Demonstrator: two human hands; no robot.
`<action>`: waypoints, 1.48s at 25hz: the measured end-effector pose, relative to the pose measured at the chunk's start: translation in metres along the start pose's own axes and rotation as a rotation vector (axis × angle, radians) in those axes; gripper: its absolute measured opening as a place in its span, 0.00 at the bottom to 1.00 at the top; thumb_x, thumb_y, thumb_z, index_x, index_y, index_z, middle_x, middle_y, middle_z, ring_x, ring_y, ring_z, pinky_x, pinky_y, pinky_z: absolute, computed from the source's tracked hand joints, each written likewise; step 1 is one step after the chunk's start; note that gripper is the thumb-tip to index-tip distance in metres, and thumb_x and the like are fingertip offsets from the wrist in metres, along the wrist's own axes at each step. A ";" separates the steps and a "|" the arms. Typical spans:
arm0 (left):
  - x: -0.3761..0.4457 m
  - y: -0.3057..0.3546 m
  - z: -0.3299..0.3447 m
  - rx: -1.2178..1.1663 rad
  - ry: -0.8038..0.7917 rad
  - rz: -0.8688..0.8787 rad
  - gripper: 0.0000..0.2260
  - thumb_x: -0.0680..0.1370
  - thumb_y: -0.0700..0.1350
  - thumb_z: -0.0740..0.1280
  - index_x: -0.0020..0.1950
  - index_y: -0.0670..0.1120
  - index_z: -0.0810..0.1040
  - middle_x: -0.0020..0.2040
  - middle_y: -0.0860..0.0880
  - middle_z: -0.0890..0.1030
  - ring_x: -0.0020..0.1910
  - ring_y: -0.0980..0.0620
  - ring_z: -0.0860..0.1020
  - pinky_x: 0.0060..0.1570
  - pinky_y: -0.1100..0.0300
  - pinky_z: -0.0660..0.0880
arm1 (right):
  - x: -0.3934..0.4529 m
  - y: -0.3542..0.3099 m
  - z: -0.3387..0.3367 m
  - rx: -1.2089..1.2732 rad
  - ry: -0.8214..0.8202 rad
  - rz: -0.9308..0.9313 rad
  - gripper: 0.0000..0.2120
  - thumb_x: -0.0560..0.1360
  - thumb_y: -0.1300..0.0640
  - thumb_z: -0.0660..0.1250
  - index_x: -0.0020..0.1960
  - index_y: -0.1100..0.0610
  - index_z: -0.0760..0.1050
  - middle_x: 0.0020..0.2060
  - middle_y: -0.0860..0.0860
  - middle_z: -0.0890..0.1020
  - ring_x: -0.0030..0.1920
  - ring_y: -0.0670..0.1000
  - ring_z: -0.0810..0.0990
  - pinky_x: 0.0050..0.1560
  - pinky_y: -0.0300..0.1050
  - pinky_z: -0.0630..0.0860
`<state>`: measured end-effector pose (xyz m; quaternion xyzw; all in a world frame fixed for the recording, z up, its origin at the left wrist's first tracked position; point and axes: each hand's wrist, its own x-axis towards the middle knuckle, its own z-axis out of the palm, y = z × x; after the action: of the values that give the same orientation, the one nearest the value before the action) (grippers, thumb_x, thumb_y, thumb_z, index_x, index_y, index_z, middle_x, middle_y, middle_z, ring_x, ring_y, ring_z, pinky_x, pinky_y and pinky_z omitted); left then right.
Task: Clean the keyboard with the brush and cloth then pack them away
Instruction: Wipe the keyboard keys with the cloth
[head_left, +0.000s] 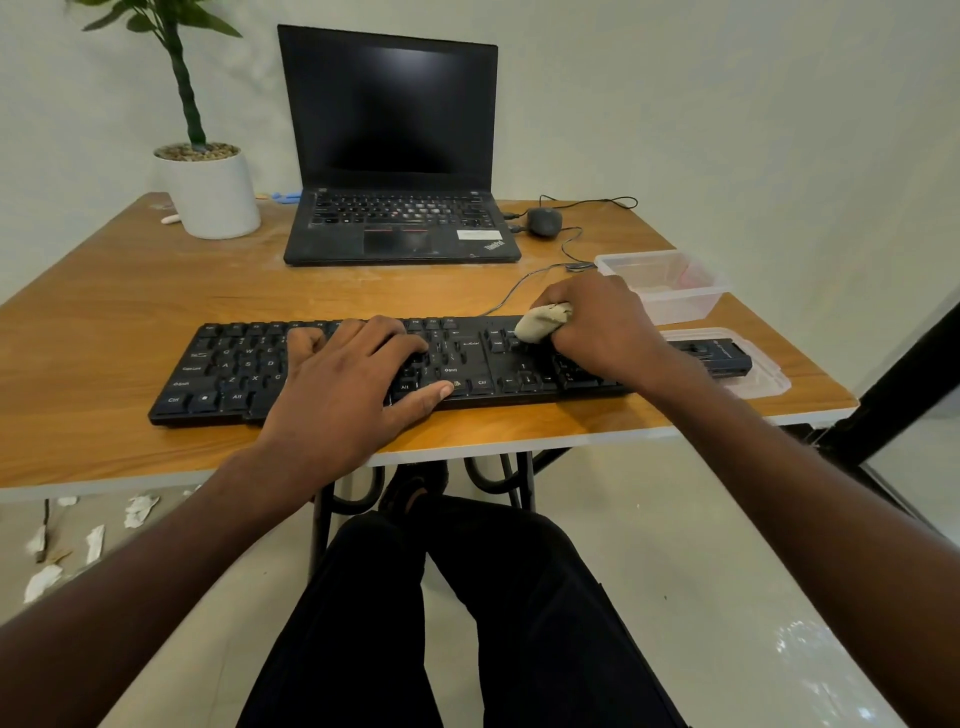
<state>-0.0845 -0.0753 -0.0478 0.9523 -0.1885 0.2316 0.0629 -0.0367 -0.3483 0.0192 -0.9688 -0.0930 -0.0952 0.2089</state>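
Observation:
A black keyboard (228, 366) lies along the front of the wooden table (130, 312). My left hand (353, 379) rests flat on its middle keys with fingers spread. My right hand (597, 327) grips a bunched beige cloth (543, 321) and presses it onto the keys at the right end, near the navigation block. A black brush-like tool (719, 356) lies on a clear plastic lid (763, 382) just right of the keyboard. A clear plastic box (670, 291) stands behind my right hand.
An open black laptop (395, 156) stands at the back centre, a white potted plant (213, 192) to its left, and a corded mouse (544, 221) to its right. The table's front edge runs just below the keyboard. Paper scraps (140, 509) lie on the floor at left.

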 end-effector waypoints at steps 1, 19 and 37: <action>0.000 0.000 0.000 0.004 0.003 0.000 0.30 0.81 0.73 0.49 0.70 0.57 0.75 0.65 0.56 0.76 0.64 0.52 0.74 0.57 0.52 0.53 | 0.002 0.000 -0.002 0.021 -0.037 -0.001 0.20 0.70 0.69 0.68 0.56 0.50 0.87 0.49 0.52 0.87 0.50 0.50 0.80 0.50 0.48 0.79; 0.000 0.000 0.001 0.002 -0.003 -0.001 0.31 0.81 0.74 0.48 0.70 0.57 0.75 0.65 0.55 0.76 0.65 0.51 0.74 0.58 0.50 0.55 | -0.003 0.017 -0.026 -0.049 -0.159 0.064 0.16 0.71 0.67 0.72 0.56 0.52 0.86 0.50 0.53 0.87 0.53 0.54 0.83 0.53 0.56 0.82; -0.001 0.001 0.001 0.003 -0.002 -0.003 0.31 0.81 0.74 0.47 0.70 0.56 0.75 0.66 0.55 0.76 0.65 0.51 0.74 0.60 0.48 0.57 | -0.009 0.022 -0.053 -0.480 -0.021 0.119 0.09 0.73 0.60 0.73 0.49 0.48 0.84 0.44 0.53 0.79 0.46 0.57 0.77 0.44 0.51 0.74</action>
<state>-0.0850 -0.0759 -0.0491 0.9529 -0.1866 0.2310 0.0617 -0.0488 -0.3920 0.0561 -0.9954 -0.0125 -0.0921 -0.0232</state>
